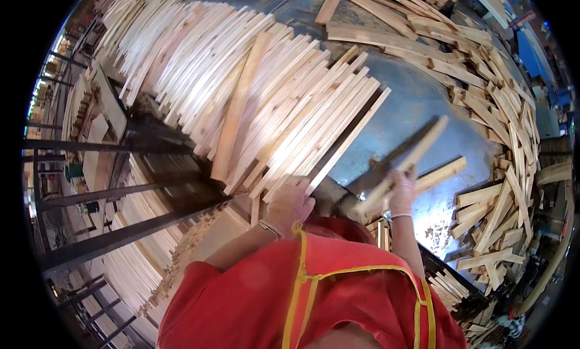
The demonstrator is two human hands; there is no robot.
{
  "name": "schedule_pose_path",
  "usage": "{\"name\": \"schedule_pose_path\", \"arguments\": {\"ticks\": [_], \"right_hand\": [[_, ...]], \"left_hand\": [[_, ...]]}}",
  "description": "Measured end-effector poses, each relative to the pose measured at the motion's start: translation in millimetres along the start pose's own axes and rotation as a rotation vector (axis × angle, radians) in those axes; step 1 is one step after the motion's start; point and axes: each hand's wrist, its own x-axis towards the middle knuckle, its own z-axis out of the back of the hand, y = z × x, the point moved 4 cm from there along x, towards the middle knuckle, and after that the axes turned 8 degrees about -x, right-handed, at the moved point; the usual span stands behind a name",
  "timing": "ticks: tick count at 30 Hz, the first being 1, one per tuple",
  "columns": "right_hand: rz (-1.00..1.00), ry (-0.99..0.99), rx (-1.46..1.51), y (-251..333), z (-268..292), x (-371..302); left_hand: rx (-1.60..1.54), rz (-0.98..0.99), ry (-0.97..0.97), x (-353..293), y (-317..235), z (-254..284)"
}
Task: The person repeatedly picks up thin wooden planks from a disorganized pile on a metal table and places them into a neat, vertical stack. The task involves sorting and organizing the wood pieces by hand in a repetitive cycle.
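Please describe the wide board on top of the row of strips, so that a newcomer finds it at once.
On the metal table, by the left hand, is a long row of pale strips. Farther left along it, the board lies on top. It is wider and browner than its neighbours and crosses them at a steeper angle.

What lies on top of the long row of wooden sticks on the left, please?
A wider board lies slanted across the row of sticks. The stick parts directly under it are covered, and the left hand hides some near ends.
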Motion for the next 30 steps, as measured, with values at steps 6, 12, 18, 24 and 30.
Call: {"name": "schedule_pose_path", "arguments": {"ticks": [6, 12, 18, 24, 30], "right_hand": [[0.222, 0.817, -0.485, 37.3, -145.4, -26.4], [0.130, 0.967, -0.187, 146.1, -96.9, 125.9], [0.848, 0.218, -0.623, 261.3, -186.5, 277.8], [0.538, 0.669, 0.147, 288.1, -168.0, 295.5], [0.440, 0.396, 0.095, 209.7, -34.0, 250.0]], "left_hand": [[0.151, -0.058, -0.194, 27.3, -0.5, 44.0], [0.281, -0.055, -0.314, 96.1, 35.4, 66.6], [0.504, 0.058, -0.235, 145.1, 34.7, 45.4], [0.409, 0.129, -0.313, 190.0, 21.4, 63.3], [0.059, 0.017, -0.437, 232.0, -25.9, 133.2]]}}
